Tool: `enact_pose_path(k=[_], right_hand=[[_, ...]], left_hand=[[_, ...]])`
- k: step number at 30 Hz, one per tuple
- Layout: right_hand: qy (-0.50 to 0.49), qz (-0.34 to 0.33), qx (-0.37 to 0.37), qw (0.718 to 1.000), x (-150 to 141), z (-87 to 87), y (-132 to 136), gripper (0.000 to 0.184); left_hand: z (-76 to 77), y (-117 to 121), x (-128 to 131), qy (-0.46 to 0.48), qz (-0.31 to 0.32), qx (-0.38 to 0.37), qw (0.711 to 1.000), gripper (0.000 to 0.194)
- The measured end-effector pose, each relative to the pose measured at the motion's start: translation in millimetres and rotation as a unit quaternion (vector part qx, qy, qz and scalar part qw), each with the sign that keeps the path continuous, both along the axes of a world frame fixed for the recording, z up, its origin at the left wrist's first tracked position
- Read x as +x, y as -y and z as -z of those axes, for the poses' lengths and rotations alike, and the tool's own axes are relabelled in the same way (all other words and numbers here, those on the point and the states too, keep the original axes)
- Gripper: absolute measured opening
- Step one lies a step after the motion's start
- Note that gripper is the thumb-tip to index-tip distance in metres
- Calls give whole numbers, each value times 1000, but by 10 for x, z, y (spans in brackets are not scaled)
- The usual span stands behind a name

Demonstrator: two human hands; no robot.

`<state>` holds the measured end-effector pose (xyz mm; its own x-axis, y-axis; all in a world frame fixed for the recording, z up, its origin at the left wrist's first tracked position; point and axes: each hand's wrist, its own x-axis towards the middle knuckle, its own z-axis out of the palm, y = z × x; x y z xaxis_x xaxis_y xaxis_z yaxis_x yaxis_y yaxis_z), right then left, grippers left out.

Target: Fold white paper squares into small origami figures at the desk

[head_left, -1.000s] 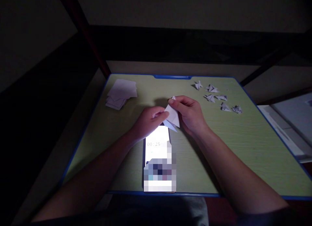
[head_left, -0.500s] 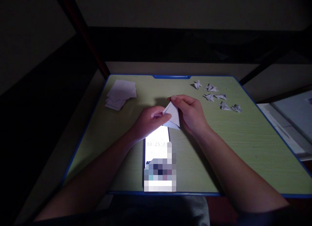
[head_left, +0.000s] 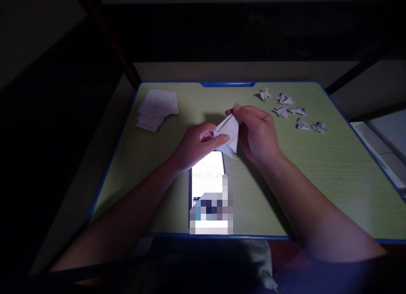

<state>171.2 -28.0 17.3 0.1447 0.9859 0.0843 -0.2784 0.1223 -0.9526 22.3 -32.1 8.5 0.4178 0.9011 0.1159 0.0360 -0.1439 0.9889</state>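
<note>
A white sheet of paper (head_left: 231, 131), folded to a point at its top, is held up between both hands above the table. My left hand (head_left: 198, 144) grips its lower left side, thumb lying across the front. At the upper tip, my right hand (head_left: 255, 127) pinches the paper between thumb and fingers. The fingers behind the paper are hidden. Just below the hands lies a lit phone (head_left: 207, 165) with timer digits on its screen; its lower part is blurred out.
Loose white paper sheets (head_left: 158, 104) lie stacked at the table's far left. Several small folded paper figures (head_left: 283, 99) sit at the far right. The green table (head_left: 317, 180) has a blue rim. Beyond its right edge are pale flat items (head_left: 388, 133).
The camera view has tilted down, so the table appears higher. Both hands keep hold of the paper, which is turned slightly. The timer digits have moved on.
</note>
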Motion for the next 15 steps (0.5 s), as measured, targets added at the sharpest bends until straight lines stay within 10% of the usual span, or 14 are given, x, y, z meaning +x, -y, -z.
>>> enact_pose_path(k=[15], right_hand=[[26, -64, 4, 998, -1, 46, 22, 26]], left_hand=[[58, -55, -29, -11, -60, 63, 996, 29]])
